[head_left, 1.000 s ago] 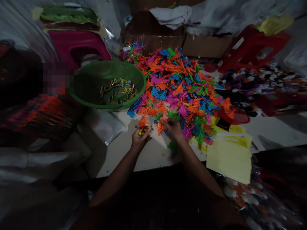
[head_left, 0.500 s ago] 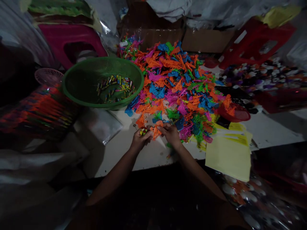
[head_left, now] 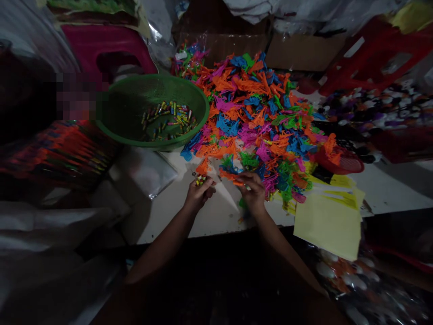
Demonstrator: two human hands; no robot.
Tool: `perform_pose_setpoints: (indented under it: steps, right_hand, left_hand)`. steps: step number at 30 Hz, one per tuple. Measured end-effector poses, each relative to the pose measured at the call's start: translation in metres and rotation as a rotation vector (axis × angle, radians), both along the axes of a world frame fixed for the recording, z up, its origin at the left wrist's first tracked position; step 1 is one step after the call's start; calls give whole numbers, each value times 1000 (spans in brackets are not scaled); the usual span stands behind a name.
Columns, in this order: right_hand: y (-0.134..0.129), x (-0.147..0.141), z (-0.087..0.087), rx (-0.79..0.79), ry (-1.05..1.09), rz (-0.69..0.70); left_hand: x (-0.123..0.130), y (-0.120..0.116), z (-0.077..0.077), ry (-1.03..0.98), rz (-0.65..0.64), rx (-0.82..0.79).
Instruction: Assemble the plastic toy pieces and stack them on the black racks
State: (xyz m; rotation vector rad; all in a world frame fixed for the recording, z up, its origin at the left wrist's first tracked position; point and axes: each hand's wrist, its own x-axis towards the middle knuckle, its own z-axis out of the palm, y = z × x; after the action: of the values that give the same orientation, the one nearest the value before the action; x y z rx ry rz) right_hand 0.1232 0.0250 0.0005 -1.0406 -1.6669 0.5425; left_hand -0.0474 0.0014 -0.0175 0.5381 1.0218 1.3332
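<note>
My left hand (head_left: 199,193) is closed around several small yellow patterned pieces (head_left: 200,180), just above the white table. To its right, my right hand (head_left: 253,192) pinches an orange plastic piece (head_left: 233,177) at the front edge of a large pile of orange, blue, pink and green plastic pieces (head_left: 259,106). The two hands are apart. Another orange piece (head_left: 203,167) lies just beyond my left hand. Left of the pile, a green basket (head_left: 152,143) holds many small patterned cylinders (head_left: 182,117).
Yellow sheets (head_left: 329,221) lie at the right front, near a red basket (head_left: 348,166). A clear plastic bag (head_left: 152,174) is at the left. Bundled orange pieces (head_left: 67,153) lie farther left. Pink (head_left: 108,40) and red (head_left: 375,49) stools stand behind.
My right hand has moved away from my left, carrying the orange piece that was between them toward the pile. The camera view has shifted slightly, and a blurred patch now shows left of the basket.
</note>
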Motion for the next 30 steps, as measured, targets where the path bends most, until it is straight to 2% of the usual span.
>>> perform_pose_setpoints:
  steps: [3,6,9,11,13,15,22,27,30]
  right_hand:
    - [-5,0,-9,248,-254,69]
    - [-10,-4,-15,284,-319,174]
    - [-14,-9,-13,119,-176,93]
    - [-16,-12,-9,-127,-11,40]
    - [-16,-16,-4,-390,100,74]
    - [-16,-21,-1,-544,139,133]
    - [-19,-29,-3,-552,246,113]
    - [-23,-29,-5,-505,235,88]
    - [-25,-30,-1,-451,179,58]
  left_hand:
    - [-1,-3,3,-59,-115,-30]
    - [-1,-4,8,-3,-133,-62]
    - [-1,-4,13,41,-45,-97]
    - [-1,-3,15,46,-22,-99]
    - [-1,-3,15,44,-41,-64]
    - [-1,-3,13,45,-73,-22]
    - [-3,-4,4,25,-185,9]
    - [-3,-3,4,3,-153,29]
    - [-4,-3,4,-22,-183,57]
